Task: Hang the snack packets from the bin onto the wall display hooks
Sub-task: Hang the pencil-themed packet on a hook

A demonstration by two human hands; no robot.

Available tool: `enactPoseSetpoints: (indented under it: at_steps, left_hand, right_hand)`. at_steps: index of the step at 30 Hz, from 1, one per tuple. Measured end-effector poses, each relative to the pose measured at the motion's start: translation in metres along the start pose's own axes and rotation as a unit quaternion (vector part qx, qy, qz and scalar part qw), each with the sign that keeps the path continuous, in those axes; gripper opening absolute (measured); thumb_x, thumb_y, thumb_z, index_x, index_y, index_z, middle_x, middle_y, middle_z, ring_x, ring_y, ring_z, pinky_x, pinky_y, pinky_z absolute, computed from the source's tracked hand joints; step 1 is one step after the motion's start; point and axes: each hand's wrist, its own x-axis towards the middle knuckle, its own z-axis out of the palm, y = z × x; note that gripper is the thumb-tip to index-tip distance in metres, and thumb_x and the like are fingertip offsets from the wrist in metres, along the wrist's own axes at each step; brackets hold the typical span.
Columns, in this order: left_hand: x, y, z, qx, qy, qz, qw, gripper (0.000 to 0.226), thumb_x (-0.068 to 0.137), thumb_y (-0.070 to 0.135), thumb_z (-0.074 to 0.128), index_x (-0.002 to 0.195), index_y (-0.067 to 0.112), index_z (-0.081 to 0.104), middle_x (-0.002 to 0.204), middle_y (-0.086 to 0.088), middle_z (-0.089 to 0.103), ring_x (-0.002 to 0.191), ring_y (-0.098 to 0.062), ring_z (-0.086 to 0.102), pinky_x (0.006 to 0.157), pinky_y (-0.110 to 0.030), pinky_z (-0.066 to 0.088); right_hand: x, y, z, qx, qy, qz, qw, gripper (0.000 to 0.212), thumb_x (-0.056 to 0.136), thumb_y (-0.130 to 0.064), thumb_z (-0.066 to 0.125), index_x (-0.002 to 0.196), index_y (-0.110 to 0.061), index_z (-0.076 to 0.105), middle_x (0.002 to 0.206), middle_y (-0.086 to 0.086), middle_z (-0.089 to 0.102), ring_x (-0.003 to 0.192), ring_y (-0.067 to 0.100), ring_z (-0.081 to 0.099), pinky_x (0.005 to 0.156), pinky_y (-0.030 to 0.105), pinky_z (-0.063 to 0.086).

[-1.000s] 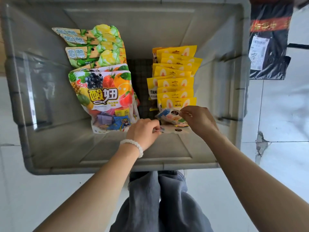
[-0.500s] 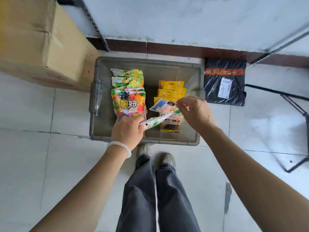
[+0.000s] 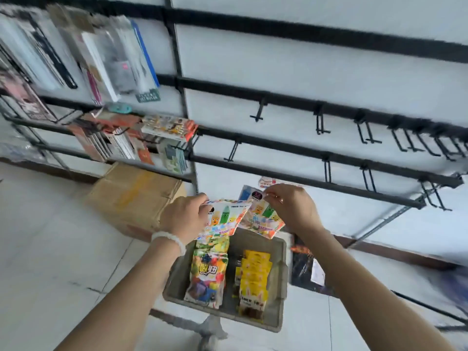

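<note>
Black bare hooks (image 3: 321, 121) above; cardboard box (image 3: 136, 196) left of bin (image 3: 282, 282).

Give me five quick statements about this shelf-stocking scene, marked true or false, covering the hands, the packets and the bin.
1. The left hand holds a colourful cartoon snack packet. True.
2. The right hand is empty. False: it pinches a second cartoon packet.
3. The grey plastic bin holds yellow packets. True.
4. The black wall hooks on the right are full of goods. False: they hang bare.
5. A brown cardboard box stands left of the bin. True.
</note>
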Motion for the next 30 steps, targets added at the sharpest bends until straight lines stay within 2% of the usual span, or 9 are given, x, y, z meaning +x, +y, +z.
enactPoseSetpoints:
  at_steps: [3,5,8,12,17,20,22,27,30]
  left_hand:
    - [0.013,0.005,-0.056,-0.005,0.053,0.003,0.999,0.022,0.092,0.032,0.049,0.072,0.023,0.043,0.052,0.008,0.04,0.052,-0.019,0.041,0.041,-0.025,0.02]
    - [0.025,0.004,-0.086,-0.007,0.086,0.014,0.996,0.019,0.092,0.03,0.049,0.077,0.018,0.05,0.051,0.005,0.04,0.049,-0.019,0.041,0.041,-0.026,0.02]
    - [0.042,0.005,-0.13,0.003,0.125,0.03,0.992,0.017,0.093,0.028,0.047,0.088,0.015,0.057,0.052,0.003,0.041,0.048,-0.018,0.043,0.042,-0.025,0.023]
    - [0.068,0.001,-0.175,0.012,0.17,0.056,0.984,0.022,0.094,0.028,0.046,0.074,0.019,0.044,0.05,0.006,0.041,0.045,-0.012,0.041,0.04,-0.024,0.021]
    - [0.118,-0.023,-0.222,-0.003,0.169,0.079,0.982,0.018,0.095,0.032,0.043,0.096,0.02,0.056,0.056,0.007,0.045,0.056,-0.016,0.046,0.044,-0.025,0.026]
    - [0.153,-0.038,-0.25,-0.001,0.182,0.108,0.977,0.019,0.095,0.033,0.042,0.092,0.02,0.055,0.055,0.007,0.044,0.049,-0.012,0.044,0.042,-0.023,0.025]
    - [0.176,-0.05,-0.267,-0.007,0.195,0.131,0.972,0.018,0.095,0.032,0.043,0.091,0.019,0.055,0.053,0.008,0.042,0.05,-0.016,0.044,0.042,-0.024,0.027]
    - [0.224,-0.066,-0.303,-0.018,0.191,0.173,0.966,0.017,0.095,0.034,0.043,0.082,0.025,0.049,0.049,0.01,0.041,0.05,-0.021,0.052,0.045,-0.024,0.034]
    - [0.245,-0.065,-0.318,-0.03,0.201,0.193,0.96,0.023,0.095,0.033,0.044,0.074,0.024,0.043,0.047,0.008,0.04,0.04,-0.011,0.04,0.04,-0.022,0.027]
  right_hand:
    - [0.023,-0.031,-0.048,-0.025,0.032,-0.056,0.998,0.016,0.09,-0.025,0.056,0.094,-0.016,0.07,0.092,0.001,0.072,0.086,0.024,0.065,0.069,0.035,0.053]
    - [0.038,-0.05,-0.075,-0.045,0.051,-0.068,0.995,0.018,0.091,-0.024,0.054,0.094,-0.016,0.07,0.093,0.0,0.072,0.087,0.023,0.065,0.069,0.035,0.053]
    - [0.059,-0.079,-0.106,-0.07,0.096,-0.093,0.989,0.02,0.093,-0.025,0.053,0.096,-0.016,0.07,0.095,-0.002,0.071,0.088,0.02,0.064,0.065,0.026,0.047]
    - [0.087,-0.115,-0.129,-0.091,0.112,-0.097,0.985,0.021,0.094,-0.025,0.049,0.099,-0.018,0.069,0.096,-0.003,0.071,0.085,0.02,0.064,0.063,0.027,0.049]
    - [0.129,-0.16,-0.143,-0.115,0.133,-0.093,0.98,0.023,0.095,-0.025,0.046,0.1,-0.017,0.067,0.094,-0.002,0.071,0.078,0.016,0.062,0.062,0.031,0.053]
    - [0.156,-0.187,-0.147,-0.11,0.151,-0.061,0.98,0.023,0.094,-0.026,0.045,0.097,-0.019,0.066,0.091,-0.002,0.07,0.076,0.017,0.061,0.06,0.032,0.053]
    - [0.171,-0.204,-0.149,-0.107,0.169,-0.05,0.979,0.023,0.094,-0.026,0.044,0.096,-0.019,0.066,0.091,-0.002,0.07,0.076,0.018,0.062,0.06,0.035,0.053]
    - [0.197,-0.232,-0.159,-0.123,0.197,-0.013,0.973,0.026,0.096,-0.029,0.042,0.102,-0.022,0.066,0.094,-0.004,0.07,0.079,0.019,0.062,0.059,0.029,0.05]
    - [0.213,-0.241,-0.17,-0.145,0.22,-0.02,0.964,0.026,0.095,-0.033,0.043,0.101,-0.026,0.067,0.097,-0.008,0.069,0.083,0.017,0.061,0.062,0.028,0.048]
